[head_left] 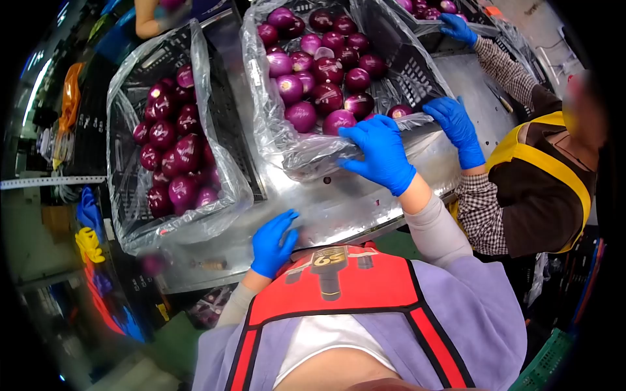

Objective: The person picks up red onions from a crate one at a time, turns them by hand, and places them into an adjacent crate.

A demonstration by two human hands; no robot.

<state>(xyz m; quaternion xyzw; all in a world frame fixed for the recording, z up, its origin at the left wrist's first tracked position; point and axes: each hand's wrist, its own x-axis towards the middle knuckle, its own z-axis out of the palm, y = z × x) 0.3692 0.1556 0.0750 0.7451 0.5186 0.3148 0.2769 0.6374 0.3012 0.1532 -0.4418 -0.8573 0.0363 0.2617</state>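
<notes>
My right hand (381, 155), in a blue glove, is at the near edge of the middle crate (417, 72), its thumb and fingers apart at the plastic liner (303, 156); whether it grips the liner is unclear. Peeled purple onions (328, 70) lie in this lined crate. My left hand (274, 244), also gloved in blue, hovers over the near edge of the metal table (287, 202), fingers spread and holding nothing. To its upper left, a second lined crate (225, 104) holds more dark purple onions (188, 152).
A co-worker in a brown top and yellow apron (551, 156) stands at the right, one gloved hand (454, 124) beside the middle crate and the other at a third crate (427, 27). Another person's arm (147, 18) shows at the top left. A green basket (544, 362) is low right.
</notes>
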